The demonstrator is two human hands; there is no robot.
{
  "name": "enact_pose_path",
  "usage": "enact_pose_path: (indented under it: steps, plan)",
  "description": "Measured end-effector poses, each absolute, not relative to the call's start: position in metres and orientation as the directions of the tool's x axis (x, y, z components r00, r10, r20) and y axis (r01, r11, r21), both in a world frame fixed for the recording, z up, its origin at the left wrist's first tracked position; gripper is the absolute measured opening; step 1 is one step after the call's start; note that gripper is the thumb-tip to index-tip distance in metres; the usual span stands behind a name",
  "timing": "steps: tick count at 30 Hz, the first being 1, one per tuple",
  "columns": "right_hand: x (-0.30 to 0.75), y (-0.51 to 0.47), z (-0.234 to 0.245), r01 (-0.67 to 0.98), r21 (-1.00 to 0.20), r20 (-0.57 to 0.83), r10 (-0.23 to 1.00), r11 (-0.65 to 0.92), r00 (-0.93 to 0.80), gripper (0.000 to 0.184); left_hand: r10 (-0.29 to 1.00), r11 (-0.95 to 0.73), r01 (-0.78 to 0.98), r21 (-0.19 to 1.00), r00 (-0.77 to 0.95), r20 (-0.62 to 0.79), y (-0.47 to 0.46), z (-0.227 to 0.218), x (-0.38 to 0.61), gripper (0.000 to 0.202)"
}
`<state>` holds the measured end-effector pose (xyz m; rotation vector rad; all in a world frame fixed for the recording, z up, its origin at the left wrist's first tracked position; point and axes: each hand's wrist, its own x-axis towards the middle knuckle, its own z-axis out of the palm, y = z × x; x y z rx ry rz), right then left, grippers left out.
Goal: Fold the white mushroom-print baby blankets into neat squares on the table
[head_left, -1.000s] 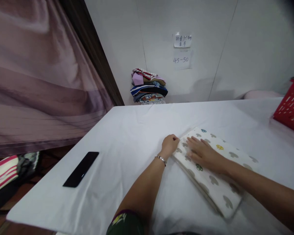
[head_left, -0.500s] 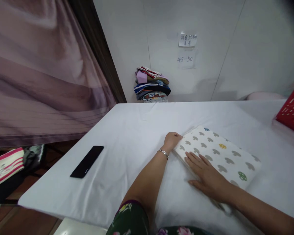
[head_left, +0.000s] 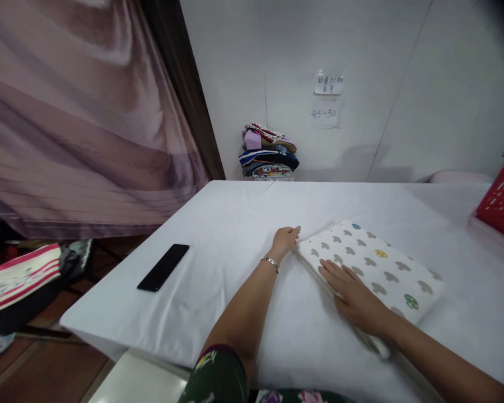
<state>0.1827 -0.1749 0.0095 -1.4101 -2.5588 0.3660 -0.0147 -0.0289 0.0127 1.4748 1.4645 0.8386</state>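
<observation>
A folded white cloth [head_left: 378, 268] printed with grey, green, yellow and blue shapes lies on the white-covered table [head_left: 235, 235]. My left hand [head_left: 286, 239], a bracelet on its wrist, rests with fingers stretched out against the cloth's far left corner. My right hand [head_left: 355, 295] lies flat, fingers extended, on the cloth's near left edge. Neither hand grips anything.
A black phone [head_left: 163, 267] lies near the table's left edge. A stack of folded clothes [head_left: 269, 152] sits by the wall under two paper notes. A red basket [head_left: 502, 196] stands at the right. A purple curtain [head_left: 75, 123] hangs left; striped fabric [head_left: 17, 277] lies on the floor.
My right hand slid from the cloth's top down to its near left edge. My left hand's fingers straightened from a loose fist. The view shifted slightly.
</observation>
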Motion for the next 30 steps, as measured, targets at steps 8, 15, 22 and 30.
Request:
enact_pose_path:
  steps: [8,15,22,30]
  plan:
    - [0.182,-0.173,0.011,0.806,-0.328,0.055,0.862,0.492,-0.504,0.071,0.974,0.061,0.540,0.840,0.150,-0.168,-0.064,0.016,-0.022,0.045]
    - [0.183,-0.181,0.016,0.812,-0.367,0.046,0.881,0.453,-0.471,0.070,1.000,-0.012,0.622,0.783,0.030,-0.008,-0.066,0.019,-0.004,0.019]
    - [0.179,-0.190,0.016,0.813,-0.331,0.039,0.868,0.478,-0.495,0.070,0.999,0.000,0.643,0.766,0.026,-0.021,-0.067,0.008,-0.008,0.020]
    - [0.177,-0.189,0.016,0.829,-0.299,0.035,0.874,0.473,-0.485,0.068,0.933,-0.276,0.779,0.563,0.076,0.352,-0.086,0.027,0.004,0.026]
